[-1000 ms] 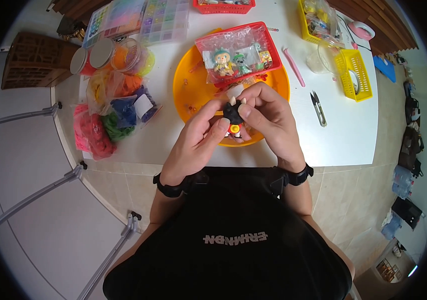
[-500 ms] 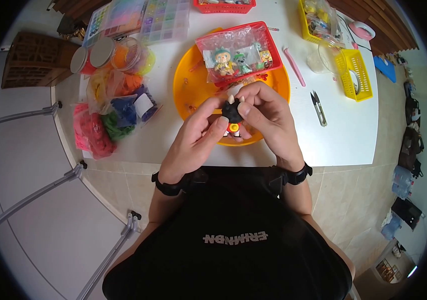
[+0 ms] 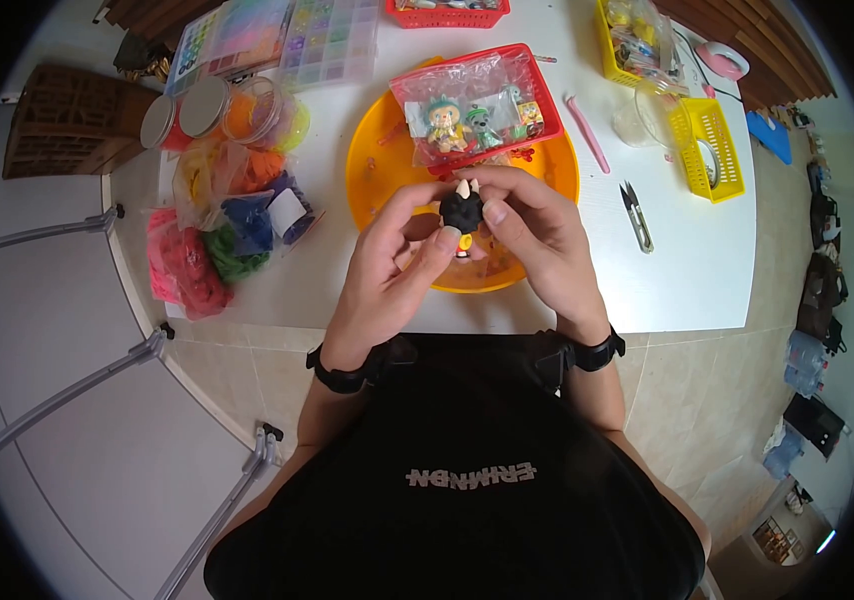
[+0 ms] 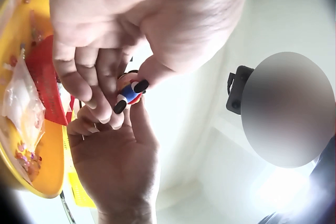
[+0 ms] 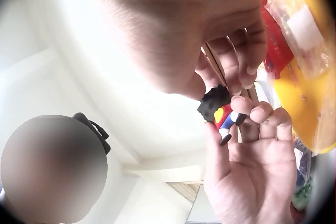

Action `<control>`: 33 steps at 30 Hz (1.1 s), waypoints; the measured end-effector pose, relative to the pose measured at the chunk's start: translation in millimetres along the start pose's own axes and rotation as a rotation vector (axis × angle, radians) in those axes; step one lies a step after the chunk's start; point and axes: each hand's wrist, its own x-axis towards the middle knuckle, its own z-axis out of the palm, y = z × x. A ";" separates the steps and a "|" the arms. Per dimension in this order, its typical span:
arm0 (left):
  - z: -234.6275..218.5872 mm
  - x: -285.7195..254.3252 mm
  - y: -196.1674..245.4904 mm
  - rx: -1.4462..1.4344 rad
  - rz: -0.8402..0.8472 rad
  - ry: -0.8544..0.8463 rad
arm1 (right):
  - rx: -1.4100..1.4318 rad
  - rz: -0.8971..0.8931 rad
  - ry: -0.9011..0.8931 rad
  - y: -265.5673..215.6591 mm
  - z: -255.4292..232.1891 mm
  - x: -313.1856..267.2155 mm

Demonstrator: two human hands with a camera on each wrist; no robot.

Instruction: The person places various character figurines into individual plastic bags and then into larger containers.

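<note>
A small figurine [image 3: 462,212] with a black head, pale horn-like tips and a red and yellow body is held between both hands above the orange tray [image 3: 365,160]. The left hand [image 3: 392,270] pinches it with the thumb on its front. On its other side the right hand [image 3: 545,240] has thumb and fingers at the head. From the left wrist view, the figurine [image 4: 130,92] shows blue legs with black feet. The right wrist view shows its bumpy black head [image 5: 214,103] between the fingertips.
A red basket [image 3: 553,110] with bagged figurines stands on the tray. Bags of coloured material [image 3: 187,265] and jars [image 3: 205,105] lie at the left. Scissors [image 3: 638,218], a pink tool [image 3: 588,134] and a yellow basket [image 3: 727,150] are at the right.
The figurine has tilted in the hands, so less of its body shows and its horn-like tips sit closer together. The right thumb has shifted slightly outward.
</note>
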 end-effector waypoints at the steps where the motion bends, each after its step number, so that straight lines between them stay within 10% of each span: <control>1: -0.3 0.2 -1.2 0.044 0.010 0.038 | -0.054 -0.010 0.002 -1.2 -0.3 0.0; 8: 7.1 4.5 -8.2 0.227 0.210 0.111 | -0.141 -0.052 -0.005 -7.1 2.5 -0.2; 33: 3.8 5.5 -16.2 0.234 0.106 0.147 | -0.129 0.048 0.150 7.6 -11.5 1.8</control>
